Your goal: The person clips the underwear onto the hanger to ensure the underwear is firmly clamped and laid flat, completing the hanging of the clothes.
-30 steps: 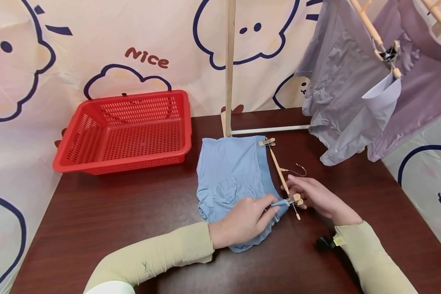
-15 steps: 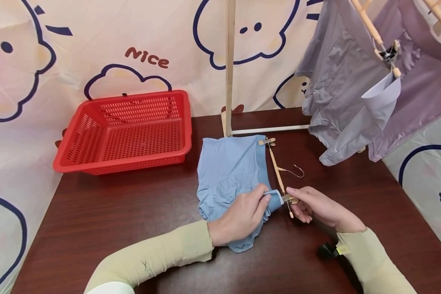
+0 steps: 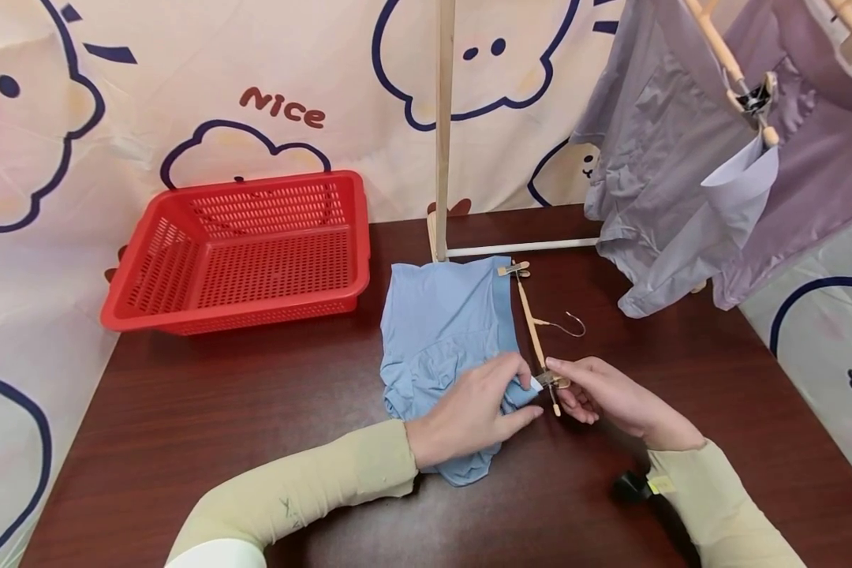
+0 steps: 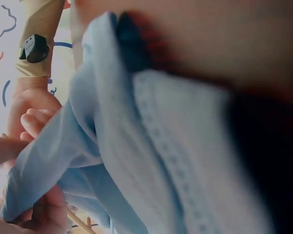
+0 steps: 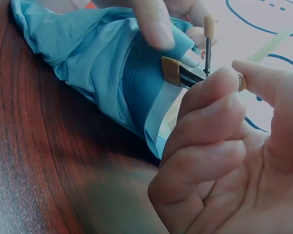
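Note:
A pair of blue shorts [image 3: 433,308] lies on the table, its darker waistband [image 5: 144,80] along a wooden clip hanger [image 3: 530,319]. The far clip [image 3: 514,269] grips one end of the waistband. My left hand [image 3: 468,406] holds the near waistband corner, thumb and fingers on either side of the cloth. With thumb and curled index finger, my right hand [image 3: 614,394] pinches the near clip [image 5: 172,71], whose jaw overlaps the waistband edge in the right wrist view. Blue cloth fills much of the left wrist view, hiding part of the hands.
A red plastic basket [image 3: 277,276] stands at the back left of the dark wooden table [image 3: 255,386]. A wooden rack post [image 3: 443,134] rises behind the shorts. Pale purple garments [image 3: 674,158] hang from hangers at the right. The hanger's metal hook [image 3: 575,324] points right.
The hanger's near end has shifted left, along with my right hand at the clip. My right grip has moved round the clip. My left fingers have shifted on the waistband, thumb now further apart.

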Demonstrator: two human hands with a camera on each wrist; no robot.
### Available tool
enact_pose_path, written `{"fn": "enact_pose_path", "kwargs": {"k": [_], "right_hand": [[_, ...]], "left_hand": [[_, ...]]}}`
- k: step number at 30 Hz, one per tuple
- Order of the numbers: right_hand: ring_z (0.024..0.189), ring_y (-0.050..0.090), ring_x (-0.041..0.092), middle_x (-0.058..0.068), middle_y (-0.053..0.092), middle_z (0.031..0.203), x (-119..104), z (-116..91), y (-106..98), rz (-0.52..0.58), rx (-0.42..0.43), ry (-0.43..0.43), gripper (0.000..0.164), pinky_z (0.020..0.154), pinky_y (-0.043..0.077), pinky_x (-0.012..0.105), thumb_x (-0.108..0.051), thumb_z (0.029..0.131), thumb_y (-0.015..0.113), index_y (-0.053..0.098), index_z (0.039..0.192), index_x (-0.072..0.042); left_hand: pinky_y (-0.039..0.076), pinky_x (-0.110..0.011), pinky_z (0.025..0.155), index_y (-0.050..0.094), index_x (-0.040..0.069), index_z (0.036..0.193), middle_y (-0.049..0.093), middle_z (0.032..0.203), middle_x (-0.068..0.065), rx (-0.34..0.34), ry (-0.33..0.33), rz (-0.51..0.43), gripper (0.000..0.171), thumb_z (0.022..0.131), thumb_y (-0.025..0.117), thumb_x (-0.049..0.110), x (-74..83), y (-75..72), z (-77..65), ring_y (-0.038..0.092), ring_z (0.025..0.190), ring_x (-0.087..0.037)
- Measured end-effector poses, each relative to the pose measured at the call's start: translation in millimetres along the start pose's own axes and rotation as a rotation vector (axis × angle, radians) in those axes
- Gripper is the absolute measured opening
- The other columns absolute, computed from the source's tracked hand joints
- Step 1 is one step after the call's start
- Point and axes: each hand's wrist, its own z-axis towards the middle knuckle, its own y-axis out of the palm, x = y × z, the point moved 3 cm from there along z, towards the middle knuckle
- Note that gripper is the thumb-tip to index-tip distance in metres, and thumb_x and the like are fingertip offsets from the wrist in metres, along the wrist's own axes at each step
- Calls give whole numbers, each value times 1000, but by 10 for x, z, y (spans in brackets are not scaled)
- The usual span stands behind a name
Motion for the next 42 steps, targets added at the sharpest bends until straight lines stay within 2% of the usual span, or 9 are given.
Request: {"fn": "enact_pose_path", "kwargs": {"k": [3, 8, 11, 13, 16, 21, 24, 31, 42], "right_hand": [[47, 41, 10, 2, 46, 57, 1, 7, 12, -23, 17, 3, 62, 40, 28, 30, -31, 111, 40, 42, 68, 14], [46, 38, 10, 2, 41, 54, 6, 10, 21, -35, 56, 2, 61, 40, 26, 30, -30, 111, 42, 41, 67, 12], [46, 34, 9, 1, 38, 54, 15, 9, 25, -20, 91, 27, 62, 42, 25, 26, -31, 110, 45, 37, 66, 11], [46, 31, 8, 0, 36, 55, 18, 12, 35, -3, 114, 45, 61, 43, 22, 24, -32, 109, 47, 34, 67, 11], [46, 26, 9, -1, 33, 55, 16, 23, 57, 17, 128, 53, 59, 43, 17, 26, -31, 108, 49, 36, 68, 10], [47, 19, 10, -2, 27, 55, 8, 18, 67, -8, 141, 15, 47, 43, 13, 30, -25, 108, 49, 57, 78, 10], [47, 20, 9, -3, 28, 55, 16, 5, 56, -44, 155, 23, 47, 44, 16, 27, -25, 108, 52, 56, 76, 10], [47, 24, 7, -5, 31, 52, 1, -31, 5, -124, 218, 40, 58, 44, 21, 23, -27, 106, 56, 40, 63, 9], [45, 28, 6, -4, 35, 52, -36, 5, 39, -130, 201, 2, 57, 42, 22, 21, -26, 106, 56, 44, 62, 7]], "left_hand": [[46, -17, 73, 51, 14, 105, 58, 94, 6, -10, -5, 15, 26, 95, 75, 17, 10, -17, 23, 55, 81, -6], [50, -19, 74, 53, 11, 122, 66, 95, 2, -32, -29, 18, 33, 97, 72, 15, 13, -68, 42, 60, 82, -5], [49, -18, 70, 60, 9, 109, 65, 86, 4, -37, -21, 41, 20, 96, 73, 16, -3, -95, 52, 60, 76, -4], [48, -16, 70, 63, 11, 98, 65, 85, 7, -40, -2, 59, 12, 96, 74, 17, -17, -108, 61, 59, 76, -3], [47, -15, 71, 66, 13, 94, 63, 83, 10, -52, 33, 84, 9, 96, 73, 17, -23, -124, 68, 57, 76, -2], [46, -16, 74, 64, 14, 92, 60, 82, 10, -93, 100, 128, 10, 98, 72, 16, -24, -113, 76, 56, 78, -5], [47, -20, 73, 61, 14, 90, 60, 81, 9, -109, 133, 188, 13, 98, 72, 16, -17, -97, 73, 58, 78, -8], [51, -26, 78, 60, 12, 92, 64, 86, 6, -130, 181, 292, 12, 99, 69, 17, -14, -75, 59, 63, 83, -12], [52, -26, 77, 62, 8, 97, 65, 89, 0, -103, 304, 510, 10, 96, 71, 13, 23, -79, 47, 60, 85, -14]]}}
